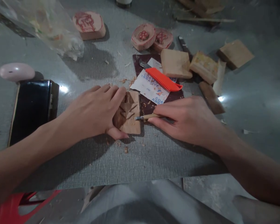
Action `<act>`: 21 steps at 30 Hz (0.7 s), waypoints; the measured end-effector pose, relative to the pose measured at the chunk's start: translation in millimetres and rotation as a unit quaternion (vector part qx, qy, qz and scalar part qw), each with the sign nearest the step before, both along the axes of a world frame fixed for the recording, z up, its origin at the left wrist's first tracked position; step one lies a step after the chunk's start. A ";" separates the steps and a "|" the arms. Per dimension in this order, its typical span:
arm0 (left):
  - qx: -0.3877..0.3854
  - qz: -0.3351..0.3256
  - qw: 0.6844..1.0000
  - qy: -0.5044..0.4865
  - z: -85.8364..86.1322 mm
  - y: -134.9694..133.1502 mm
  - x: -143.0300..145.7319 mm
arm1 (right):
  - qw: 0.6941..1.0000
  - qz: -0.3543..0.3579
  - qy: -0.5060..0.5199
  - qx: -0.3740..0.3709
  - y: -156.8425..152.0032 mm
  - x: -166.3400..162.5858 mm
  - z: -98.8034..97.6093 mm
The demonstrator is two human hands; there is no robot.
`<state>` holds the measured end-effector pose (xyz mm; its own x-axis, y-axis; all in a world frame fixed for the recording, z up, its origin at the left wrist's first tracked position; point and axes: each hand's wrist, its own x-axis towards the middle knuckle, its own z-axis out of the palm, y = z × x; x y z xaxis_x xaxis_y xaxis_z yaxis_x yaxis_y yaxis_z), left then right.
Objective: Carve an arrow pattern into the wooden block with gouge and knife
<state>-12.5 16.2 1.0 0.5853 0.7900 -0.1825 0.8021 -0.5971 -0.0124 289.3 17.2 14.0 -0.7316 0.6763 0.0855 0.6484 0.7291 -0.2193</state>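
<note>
Left hand point(96, 110) lies flat with fingers spread over a carved wood block point(130, 113) on the grey surface point(107, 161), pinning it down. Right hand point(189, 119) pinches a small carving tool point(146, 117), tip touching the block's right edge. Orange-handled knife point(163, 79) sits just behind on sandpaper sheets point(149, 87).

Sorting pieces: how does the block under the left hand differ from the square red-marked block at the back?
The held block is deeply carved; the red-marked block shows a red drawing. The held block lies under the left hand, the right hand's tool at its edge; the red-marked block sits untouched. Both are pale wood.
</note>
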 end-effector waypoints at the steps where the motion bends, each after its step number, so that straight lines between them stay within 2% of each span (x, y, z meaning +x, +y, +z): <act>1: 0.007 -0.003 1.000 0.008 -0.2 0.1 0.0 | 1.000 0.000 0.000 -0.007 -0.2 0.0 0.4; 7: 0.040 -0.026 0.999 0.025 -0.6 -0.8 0.0 | 1.000 0.000 -0.009 -0.018 -3.2 -4.4 1.8; 12: 0.032 -0.031 0.999 -0.004 0.0 -1.1 -1.8 | 1.000 0.006 -0.015 -0.015 -6.4 -7.5 4.2; 21: 0.045 -0.012 0.996 -0.077 -9.9 -4.3 -1.8 | 0.999 0.024 -0.021 0.009 -14.3 -10.4 8.4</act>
<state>-14.3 11.9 -8.9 0.6191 0.7851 -0.0179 0.7847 -0.6175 0.0550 278.8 2.9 22.5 -0.7660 0.6395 0.0657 0.6212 0.7627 -0.1803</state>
